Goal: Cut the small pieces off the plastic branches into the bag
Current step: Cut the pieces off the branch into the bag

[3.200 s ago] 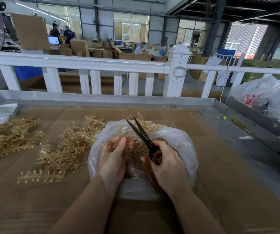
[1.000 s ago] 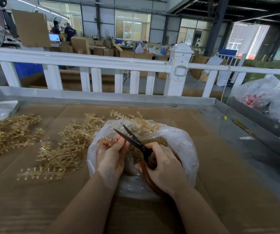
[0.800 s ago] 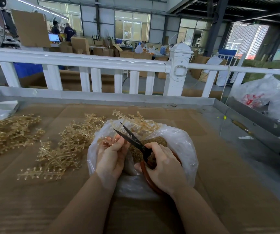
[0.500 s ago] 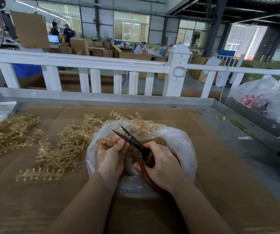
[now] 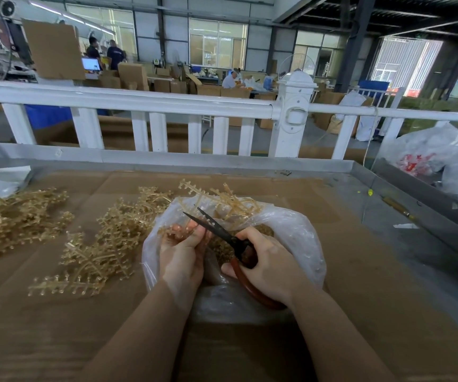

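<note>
Amber plastic branch point(image 5: 179, 230) sits pinched in your left hand point(image 5: 181, 256), thumb and fingers curled round it just over the mouth of the clear bag point(image 5: 302, 244). Your right hand point(image 5: 270, 268) grips the red loop handles of the scissors point(image 5: 217, 230), whose dark blades stand parted with their tips at your left fingertips point(image 5: 194, 226).

Keep the stem low inside the bag's opening so each small piece should drop straight in and not skip out onto the cardboard point(image 5: 360, 312). Set the blades close to the stem and clear of your fingertips, which I judge to be the real risk here; turn the branch with the left hand instead of reaching the points round it.

More branches point(image 5: 222, 199) lie across the bag's far rim, and a loose pile point(image 5: 103, 244) lies just to the left, with another heap point(image 5: 15, 216) farther left. The cardboard to the right of the bag gives your scissor arm open room. A metal lip point(image 5: 365, 175) and the white railing point(image 5: 139, 100) bound the far edge, well apart from your hands.
</note>
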Tool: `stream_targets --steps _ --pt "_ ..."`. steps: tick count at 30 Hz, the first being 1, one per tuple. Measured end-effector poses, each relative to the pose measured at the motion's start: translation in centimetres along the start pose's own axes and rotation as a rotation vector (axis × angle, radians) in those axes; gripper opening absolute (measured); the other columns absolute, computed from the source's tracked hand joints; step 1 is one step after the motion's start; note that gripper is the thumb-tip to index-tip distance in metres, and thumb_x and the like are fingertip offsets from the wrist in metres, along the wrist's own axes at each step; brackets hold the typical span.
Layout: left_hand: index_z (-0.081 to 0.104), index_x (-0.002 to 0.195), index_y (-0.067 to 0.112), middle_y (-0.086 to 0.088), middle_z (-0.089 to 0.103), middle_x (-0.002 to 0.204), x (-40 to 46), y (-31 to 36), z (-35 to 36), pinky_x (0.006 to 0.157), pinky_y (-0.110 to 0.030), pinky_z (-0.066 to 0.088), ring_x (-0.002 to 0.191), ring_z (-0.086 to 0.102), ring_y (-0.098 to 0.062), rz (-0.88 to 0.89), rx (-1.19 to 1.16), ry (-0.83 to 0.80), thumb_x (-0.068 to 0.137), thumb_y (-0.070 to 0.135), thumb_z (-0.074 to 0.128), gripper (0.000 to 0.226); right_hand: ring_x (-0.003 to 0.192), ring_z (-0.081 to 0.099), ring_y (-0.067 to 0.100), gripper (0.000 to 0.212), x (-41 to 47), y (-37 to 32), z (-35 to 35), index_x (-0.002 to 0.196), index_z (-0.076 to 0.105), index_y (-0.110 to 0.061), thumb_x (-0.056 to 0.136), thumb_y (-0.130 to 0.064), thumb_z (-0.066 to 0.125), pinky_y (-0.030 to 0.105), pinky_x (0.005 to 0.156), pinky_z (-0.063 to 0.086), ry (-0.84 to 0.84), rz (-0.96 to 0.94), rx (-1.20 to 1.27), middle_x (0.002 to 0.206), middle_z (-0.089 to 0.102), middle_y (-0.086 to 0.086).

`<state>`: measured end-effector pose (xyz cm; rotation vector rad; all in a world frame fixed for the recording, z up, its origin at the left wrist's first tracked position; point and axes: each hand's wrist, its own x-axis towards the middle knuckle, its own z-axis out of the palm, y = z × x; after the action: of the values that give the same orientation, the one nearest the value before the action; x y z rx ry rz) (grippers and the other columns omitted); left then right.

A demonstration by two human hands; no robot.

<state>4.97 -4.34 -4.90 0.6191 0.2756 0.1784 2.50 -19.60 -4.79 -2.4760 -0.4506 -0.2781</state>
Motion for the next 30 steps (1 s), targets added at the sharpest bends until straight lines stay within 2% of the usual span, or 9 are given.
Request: stream_targets --steps 3,7,10,15,17,20,24,27,30 --pt "0.054 0.112 0.004 -0.013 0.065 0.089 0.0 0.1 -0.1 0.06 -0.023 0.058 0.076 0.068 -0.02 -0.015 0.011 -0.026 0.087 -0.016 0.052 0.032 0.104 0.048 0.004 0.05 0.1 0.1 0.0 0.112 0.05 -0.036 0.072 -0.061 0.068 0.02 0.086 0.037 -0.001 -0.001 0.003 0.105 0.053 -0.019" --pt "0.055 0.115 -0.002 -0.014 0.066 0.092 -0.1 0.1 -0.2 0.06 -0.023 0.058 0.07 0.071 -0.018 -0.028 0.029 -0.048 0.085 -0.016 0.053 0.033 0.096 0.043 -0.003 0.05 -0.4 0.0 0.8 0.112 0.049 -0.037 0.072 -0.062 0.066 0.008 0.079 0.031 0.091 -0.027 -0.029 0.104 0.051 -0.022" --pt "0.051 0.123 -0.004 -0.016 0.062 0.094 -0.1 0.0 -0.3 0.059 -0.023 0.058 0.074 0.069 -0.02 -0.039 0.016 -0.043 0.085 -0.017 0.052 0.04 0.095 0.043 -0.004 0.053 -0.7 -0.1 1.2 0.115 0.051 -0.034 0.073 -0.062 0.066 0.004 0.078 0.029 0.129 -0.038 -0.038 0.107 0.055 -0.019" --pt "0.058 0.1 -0.004 -0.016 0.066 0.087 -0.1 0.2 -0.3 0.062 -0.025 0.059 0.068 0.07 -0.018 -0.072 0.032 -0.075 0.086 -0.017 0.051 0.021 0.098 0.054 0.003 0.053 -0.8 -0.3 1.1 0.115 0.055 -0.025 0.075 -0.057 0.069 0.012 0.085 0.041 0.13 -0.061 -0.011 0.107 0.062 -0.011" --pt "0.058 0.098 -0.004 -0.015 0.067 0.087 -0.1 0.2 -0.3 0.063 -0.024 0.059 0.068 0.071 -0.018 -0.075 0.029 -0.094 0.085 -0.017 0.051 0.02 0.099 0.056 0.004 0.052 -0.8 -0.4 1.0 0.115 0.055 -0.023 0.077 -0.056 0.067 0.012 0.085 0.042 0.129 -0.059 -0.023 0.107 0.063 -0.009" --pt "0.057 0.105 -0.002 -0.016 0.066 0.089 -0.2 0.2 -0.3 0.059 -0.021 0.058 0.067 0.072 -0.016 -0.07 0.033 -0.11 0.085 -0.016 0.052 0.026 0.097 0.059 0.006 0.05 -0.9 -0.4 1.1 0.116 0.055 -0.022 0.079 -0.054 0.066 0.011 0.082 0.041 0.145 -0.055 -0.057 0.106 0.065 -0.008" --pt "0.058 0.107 -0.003 -0.016 0.067 0.095 -0.2 0.3 -0.3 0.066 -0.024 0.06 0.074 0.071 -0.018 -0.085 0.026 -0.095 0.085 -0.014 0.053 0.024 0.093 0.059 0.005 0.049 -1.3 -0.6 1.0 0.112 0.059 -0.022 0.078 -0.056 0.066 0.011 0.078 0.041 0.208 -0.076 -0.107 0.101 0.066 -0.009" --pt "0.055 0.12 -0.004 -0.016 0.067 0.098 -0.2 0.4 -0.4 0.062 -0.025 0.06 0.078 0.069 -0.021 -0.092 0.021 -0.05 0.088 -0.011 0.053 0.034 0.097 0.057 0.008 0.045 -1.5 -0.6 1.1 0.114 0.059 -0.021 0.081 -0.051 0.068 0.014 0.083 0.04 0.242 -0.095 -0.133 0.104 0.064 -0.007" --pt "0.051 0.128 -0.005 -0.015 0.068 0.094 -0.3 0.4 -0.5 0.055 -0.021 0.057 0.071 0.071 -0.019 -0.096 0.031 -0.029 0.088 -0.011 0.053 0.04 0.102 0.054 0.008 0.048 -1.5 -0.6 1.1 0.117 0.057 -0.021 0.082 -0.052 0.065 0.015 0.088 0.039 0.222 -0.097 -0.152 0.108 0.062 -0.007"
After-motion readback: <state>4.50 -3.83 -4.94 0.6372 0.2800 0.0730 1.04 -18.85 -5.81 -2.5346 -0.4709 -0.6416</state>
